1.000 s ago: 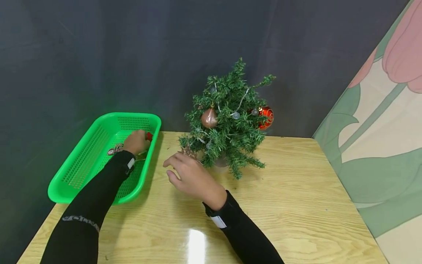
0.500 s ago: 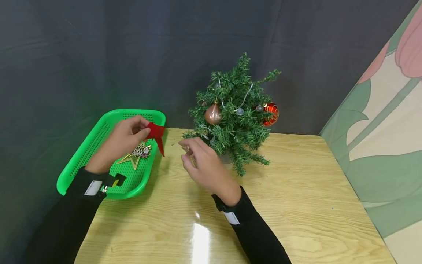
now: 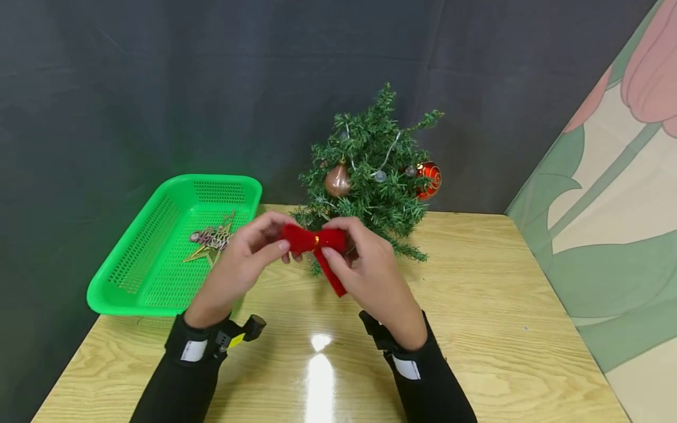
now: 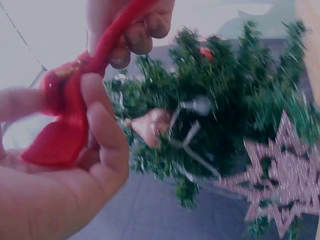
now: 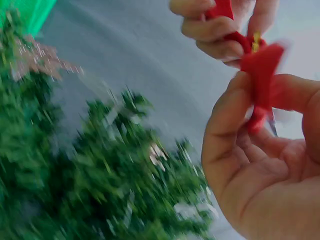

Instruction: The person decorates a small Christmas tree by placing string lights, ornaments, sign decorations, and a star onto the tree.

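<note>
Both hands hold a red bow (image 3: 302, 238) with a gold tie at its centre, in front of the small Christmas tree (image 3: 370, 158). My left hand (image 3: 240, 264) pinches the bow's left loop between thumb and fingers. On the other side, my right hand (image 3: 372, 270) grips the right loop, with a red tail hanging down between the hands. The left wrist view shows the bow (image 4: 62, 135) edge-on. On the tree hang a pinkish bauble (image 3: 338, 181) and a red bauble with swirls (image 3: 429, 180). A glittery pink snowflake (image 4: 285, 175) appears low on the tree in the left wrist view.
A green plastic basket (image 3: 127, 252) stands on the left of the wooden table (image 3: 476, 305). Inside it lie a gold star (image 3: 203, 254) and some lettered ornaments (image 3: 215, 237). A dark cloth (image 3: 254, 88) hangs behind the table.
My left hand has lifted the red bow out of the basket and carried it right, before the tree. My right hand has moved slightly right and taken hold of the bow's other loop.
</note>
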